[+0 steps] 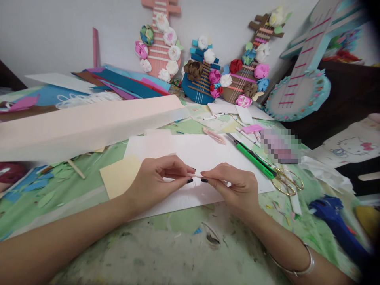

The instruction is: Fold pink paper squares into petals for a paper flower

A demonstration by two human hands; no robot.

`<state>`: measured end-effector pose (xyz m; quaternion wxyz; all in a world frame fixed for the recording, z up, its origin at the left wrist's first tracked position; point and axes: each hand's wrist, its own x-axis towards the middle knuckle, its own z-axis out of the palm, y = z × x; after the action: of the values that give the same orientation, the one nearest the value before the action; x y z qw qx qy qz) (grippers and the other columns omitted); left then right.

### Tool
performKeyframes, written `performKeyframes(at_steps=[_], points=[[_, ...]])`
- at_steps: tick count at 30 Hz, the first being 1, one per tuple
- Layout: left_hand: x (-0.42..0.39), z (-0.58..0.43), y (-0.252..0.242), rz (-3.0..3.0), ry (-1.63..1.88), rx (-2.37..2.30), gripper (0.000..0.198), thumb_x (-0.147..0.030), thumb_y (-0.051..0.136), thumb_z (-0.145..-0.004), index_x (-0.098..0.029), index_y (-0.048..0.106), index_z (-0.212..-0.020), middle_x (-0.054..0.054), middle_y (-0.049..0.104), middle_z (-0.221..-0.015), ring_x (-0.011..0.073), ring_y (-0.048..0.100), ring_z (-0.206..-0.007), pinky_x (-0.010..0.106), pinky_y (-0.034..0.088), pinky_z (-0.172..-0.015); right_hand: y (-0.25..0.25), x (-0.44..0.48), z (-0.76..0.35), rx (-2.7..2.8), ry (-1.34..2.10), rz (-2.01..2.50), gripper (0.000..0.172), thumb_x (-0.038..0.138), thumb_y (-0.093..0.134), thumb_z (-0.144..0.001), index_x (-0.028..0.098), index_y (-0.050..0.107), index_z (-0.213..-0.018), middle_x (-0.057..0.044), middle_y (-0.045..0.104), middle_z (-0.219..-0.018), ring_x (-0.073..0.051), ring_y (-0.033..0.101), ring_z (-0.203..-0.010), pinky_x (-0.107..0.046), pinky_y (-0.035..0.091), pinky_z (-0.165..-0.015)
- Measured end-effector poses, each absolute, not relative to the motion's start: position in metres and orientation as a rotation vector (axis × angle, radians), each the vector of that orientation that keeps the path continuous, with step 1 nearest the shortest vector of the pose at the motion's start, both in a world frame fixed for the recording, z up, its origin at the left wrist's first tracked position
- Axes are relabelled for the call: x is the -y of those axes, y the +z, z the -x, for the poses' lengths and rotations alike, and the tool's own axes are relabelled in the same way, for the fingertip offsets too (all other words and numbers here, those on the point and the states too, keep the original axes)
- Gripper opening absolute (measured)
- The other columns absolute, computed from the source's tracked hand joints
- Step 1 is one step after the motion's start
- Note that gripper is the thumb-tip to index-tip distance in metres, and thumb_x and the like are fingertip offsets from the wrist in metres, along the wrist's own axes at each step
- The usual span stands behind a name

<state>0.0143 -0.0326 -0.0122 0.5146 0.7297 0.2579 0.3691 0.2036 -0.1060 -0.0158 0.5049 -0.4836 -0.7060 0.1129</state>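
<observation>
My left hand (162,178) and my right hand (233,186) meet over a white sheet of paper (204,154) on the table. Both pinch a thin pale pink paper strip (196,175) between thumb and fingers, one hand at each end. The strip is small and partly hidden by my fingertips. A cream paper square (118,176) lies just left of my left hand. My right wrist wears a silver bangle (297,269).
A long pale pink paper roll (89,122) lies across the left. A green utility knife (252,158) and gold scissors (286,182) sit right of the sheet, a blue glue gun (335,221) farther right. Paper guitars with flowers (204,75) lean on the wall.
</observation>
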Motion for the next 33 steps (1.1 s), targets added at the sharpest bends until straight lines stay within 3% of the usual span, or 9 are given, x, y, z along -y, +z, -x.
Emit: performKeyframes(at_steps=[7,17,27,33], points=[[0.0297,-0.0129,-0.0125,-1.871,0.898,-0.657,0.007,-0.013,0.066,-0.075,-0.018,0.071,-0.079,0.002,0.073,-0.082,0.0125,0.069,-0.075,0.019,0.058,-0.073,-0.0137,0.1064,-0.2032,1.715,0.257,1.156,0.02,0.007,0.061,-0.081,0.022,0.073,-0.088,-0.002,0.072,-0.074,-0.013,0.064,-0.065,-0.03,0.05,-0.064],[0.0282,-0.0127,-0.0079,-1.757,0.871,-0.728,0.008,-0.018,0.073,-0.07,-0.016,0.065,-0.069,-0.001,0.07,-0.069,0.0106,0.067,-0.065,0.016,0.055,-0.064,-0.0151,0.1066,-0.2032,1.714,0.235,1.213,0.017,0.01,0.061,-0.08,0.022,0.073,-0.085,-0.002,0.071,-0.07,-0.014,0.061,-0.062,-0.03,0.048,-0.061],[0.0251,-0.0145,-0.0071,-1.559,0.747,-0.796,0.017,-0.019,0.074,-0.069,-0.017,0.057,-0.069,0.001,0.073,-0.071,0.018,0.071,-0.071,0.024,0.056,-0.064,-0.0091,0.1066,-0.2005,1.611,0.41,1.386,0.011,0.013,0.065,-0.076,0.021,0.073,-0.077,-0.001,0.072,-0.069,-0.014,0.061,-0.062,-0.028,0.048,-0.059],[0.0224,-0.0156,-0.0092,-1.513,0.645,-0.711,0.024,-0.022,0.072,-0.073,-0.018,0.054,-0.088,0.004,0.074,-0.077,0.0177,0.07,-0.074,0.023,0.054,-0.064,-0.0082,0.1048,-0.1989,1.494,0.605,1.456,0.007,0.016,0.068,-0.073,0.02,0.074,-0.072,0.0,0.072,-0.067,-0.012,0.063,-0.06,-0.023,0.051,-0.058]])
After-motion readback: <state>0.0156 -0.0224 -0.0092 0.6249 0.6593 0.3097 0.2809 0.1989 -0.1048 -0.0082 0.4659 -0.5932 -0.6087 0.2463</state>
